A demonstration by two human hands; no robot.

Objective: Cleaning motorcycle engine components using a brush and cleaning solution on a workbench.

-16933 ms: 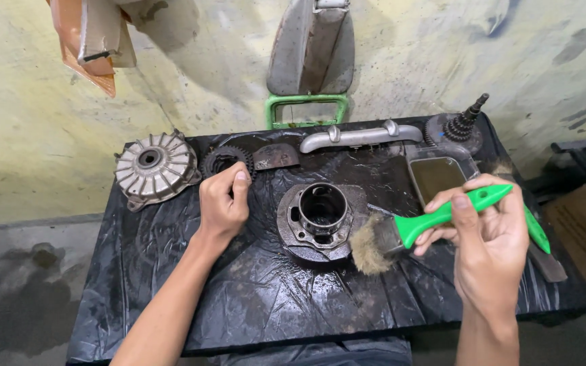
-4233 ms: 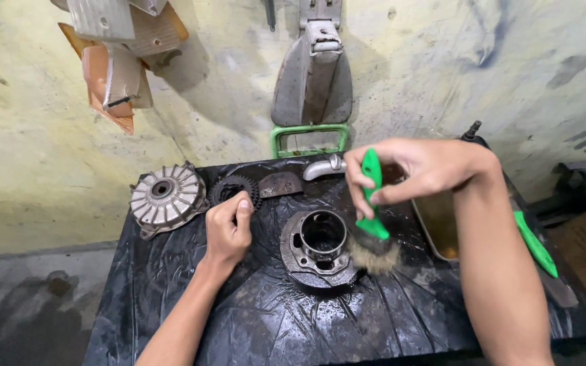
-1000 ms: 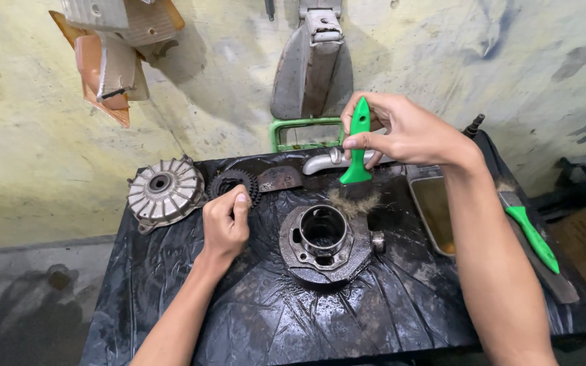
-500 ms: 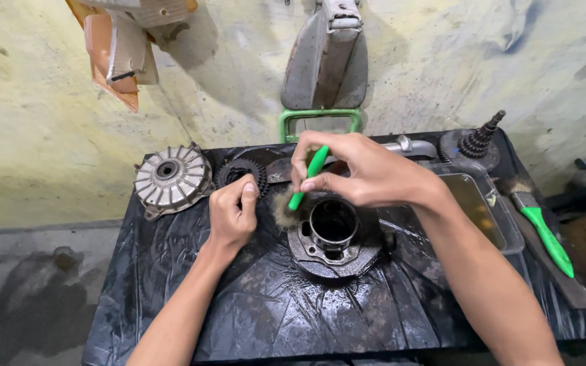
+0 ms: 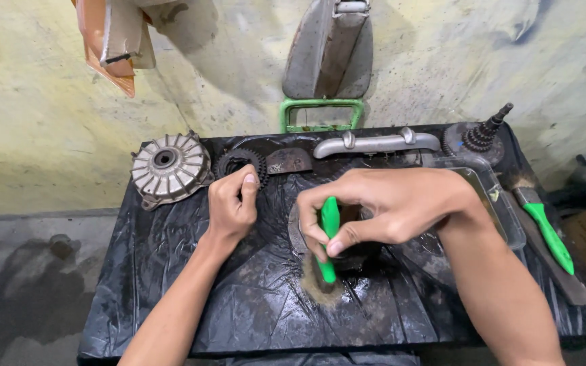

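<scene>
The green brush [image 5: 329, 237] stands near-vertical, bristles toward the person; right hand [image 5: 388, 210] pinches its handle in a closed grip.

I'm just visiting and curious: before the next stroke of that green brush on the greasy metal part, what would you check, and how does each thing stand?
1. Right hand grips green-handled brush: ok.
2. Bristles down at the near edge of the round metal part: ok.
3. Left hand rests fisted on the black plastic sheet, off the part: ok.
4. Part steadied: not ok, no hand holds it.
5. Part's cleanliness: cannot tell, hand hides it.
6. Second green-handled brush lies aside, right: ok.
</scene>
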